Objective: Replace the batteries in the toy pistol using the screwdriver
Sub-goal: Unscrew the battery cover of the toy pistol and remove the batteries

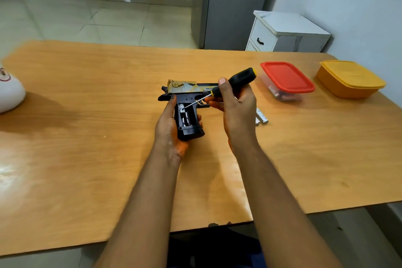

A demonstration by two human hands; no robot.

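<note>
Both forearms reach in from the near edge, bare, angled toward the middle. Left hand (168, 125) palm up and turned inward, fingers wrapped round the grip of the toy pistol (187, 104), thumb lying along its left side. Right hand (236, 108) raised slightly higher, just right of the left, thumb up, fingers curled round the screwdriver (233, 81) handle near its collar.

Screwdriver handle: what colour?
Black with a yellow end cap and collar, held in the right hand; head view.

Single head-worn view, looking forward and down, near the wooden table (87, 137); wide-angle
</note>
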